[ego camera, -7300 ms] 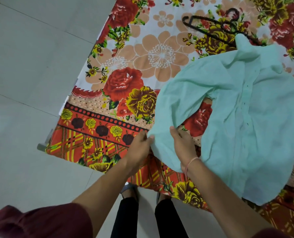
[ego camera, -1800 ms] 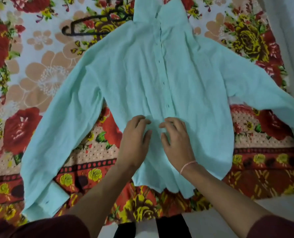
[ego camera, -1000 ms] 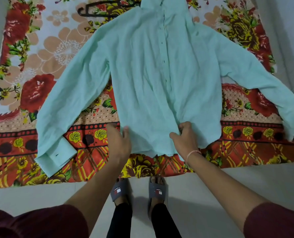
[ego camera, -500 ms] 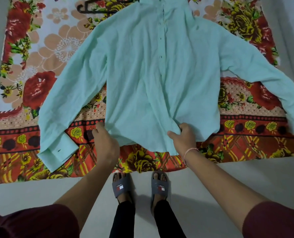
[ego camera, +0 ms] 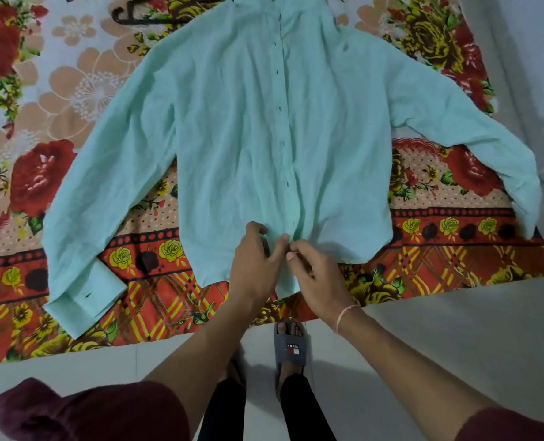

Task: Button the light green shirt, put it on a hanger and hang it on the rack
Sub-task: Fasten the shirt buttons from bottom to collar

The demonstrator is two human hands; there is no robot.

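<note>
Vs half a sec ago: the hands were apart on the hem, L one at the shirt's near-L corner, R one just right of the placket. Now both have come together at the btm of the placket. L hand point(ego camera: 254, 262) pinches the cloth there w/ thumb and curled fingers. R hand point(ego camera: 318, 275), fingers curled, pinches the placket edge just beside it, so the fingertips of the two hands nearly touch. Can't tell if a button is betw. the fingers. The shirt itself has stayed flat in the same spot, and the hanger hasn't shifted either.

Light green shirt point(ego camera: 248, 128) lies front-up, spread on a floral bedsheet point(ego camera: 73, 90). Long axis (collar to hem) runs straight away from the person: collar at the far edge of view, hem nearest the feet. The placket runs down the ctr w/ dark dots spaced along it. Both sleeves fan out and slant back toward the near side. The cuff point(ego camera: 86, 300) on the person's L lies flat near the sheet's near edge; the sleeve on the R ends bunched at the sheet's R border.

Black hanger point(ego camera: 143, 17) lies on the sheet beside the collar, far L, partly cut off by the frame. One grey slipper point(ego camera: 291, 348) shows on the pale floor point(ego camera: 455, 329) below the hands. There's a thin pink thread point(ego camera: 347, 316) on the R wrist and maroon sleeves point(ego camera: 89, 409) pushed up both arms.
</note>
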